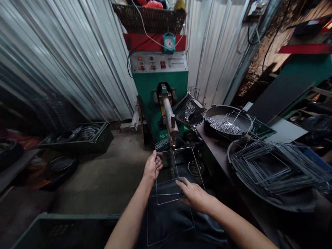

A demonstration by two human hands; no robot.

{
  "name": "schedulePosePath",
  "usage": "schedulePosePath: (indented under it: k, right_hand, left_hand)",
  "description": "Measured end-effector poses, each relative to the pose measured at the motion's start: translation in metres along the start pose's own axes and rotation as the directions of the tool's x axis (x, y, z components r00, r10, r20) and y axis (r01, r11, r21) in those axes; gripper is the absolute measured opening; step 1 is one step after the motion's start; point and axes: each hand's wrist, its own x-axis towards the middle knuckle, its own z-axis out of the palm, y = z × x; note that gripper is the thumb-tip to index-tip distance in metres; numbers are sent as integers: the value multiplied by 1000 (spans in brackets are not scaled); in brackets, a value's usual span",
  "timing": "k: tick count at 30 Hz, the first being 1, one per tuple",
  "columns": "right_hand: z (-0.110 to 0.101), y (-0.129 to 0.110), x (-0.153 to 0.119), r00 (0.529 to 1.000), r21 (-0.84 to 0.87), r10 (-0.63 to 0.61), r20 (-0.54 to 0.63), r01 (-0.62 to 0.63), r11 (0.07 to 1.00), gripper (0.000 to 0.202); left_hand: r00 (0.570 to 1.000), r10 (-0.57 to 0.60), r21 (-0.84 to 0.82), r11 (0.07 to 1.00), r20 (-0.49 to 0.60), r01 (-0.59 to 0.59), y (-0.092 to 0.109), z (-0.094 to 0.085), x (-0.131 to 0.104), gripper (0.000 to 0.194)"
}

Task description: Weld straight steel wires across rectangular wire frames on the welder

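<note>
My left hand (153,165) is closed on the left side of a thin wire frame (175,162), just below the tip of the machine's arm (169,116). Lower and to the right, my right hand (190,193) has its fingers pressed together at the wire near the frame's lower part. Wire rectangles overlap between the hands and over the dark cloth on my lap; which wires join is hard to tell. The green machine (160,77) stands straight ahead, its electrode tip close above the frame's far edge.
A round tray (232,190) of wire frames and a pan (207,110) of small metal pieces sit at the right. Green crates stand at the left (105,138) and lower left (77,216). A small bowl (196,168) is beyond my right hand.
</note>
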Motion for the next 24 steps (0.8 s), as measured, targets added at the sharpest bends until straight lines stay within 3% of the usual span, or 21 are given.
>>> schedulePosePath:
  k: [14,24]
  right_hand:
    - [-22,-1,12,1000,-76,12,-9,-13,997,65]
    - [-23,-2,15,999,-56,35,-28,-37,998,65]
  left_hand:
    - [1000,2,-16,1000,-2,-2,5,11,18,37]
    - [1000,11,21,1000,-28,-10,5,12,20,37]
